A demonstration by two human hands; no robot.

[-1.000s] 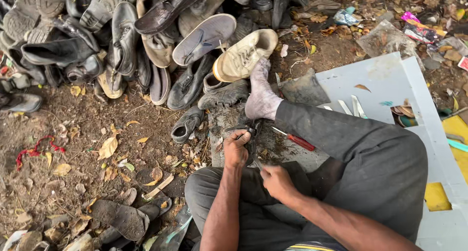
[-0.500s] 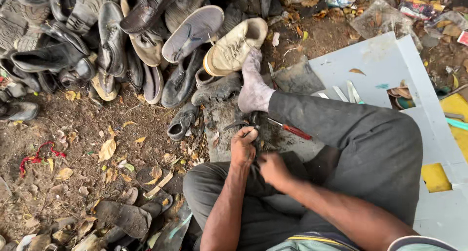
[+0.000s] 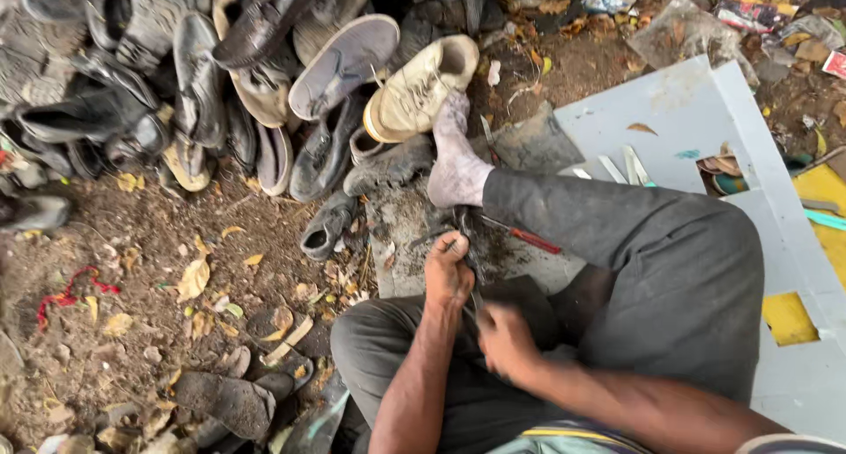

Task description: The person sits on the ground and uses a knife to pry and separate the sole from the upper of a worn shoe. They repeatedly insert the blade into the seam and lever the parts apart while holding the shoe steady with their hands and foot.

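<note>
A person sits on the dirt ground (image 3: 132,278), one knee bent and a sock-covered foot (image 3: 456,167) stretched out onto a grey slab (image 3: 414,251) lying in front of them. The left hand (image 3: 448,273) is curled shut around a thin dark tool (image 3: 467,242) just above the slab's near edge; the tool looks like a small blade or awl, though it is too small and shadowed to be sure. The right hand (image 3: 504,339) sits just beside and below the left, over the lap, its grip closed on a dark piece of material (image 3: 515,300) that lies against the trousers; what exactly the fingers pinch I cannot tell. A red-handled tool (image 3: 529,238) lies on the slab by the shin. Beyond the foot, a heap of worn shoes (image 3: 220,93) fills the ground's far left corner, a pale sneaker (image 3: 419,88) nearest the toes. A light grey board (image 3: 705,128) lies to the right.
</note>
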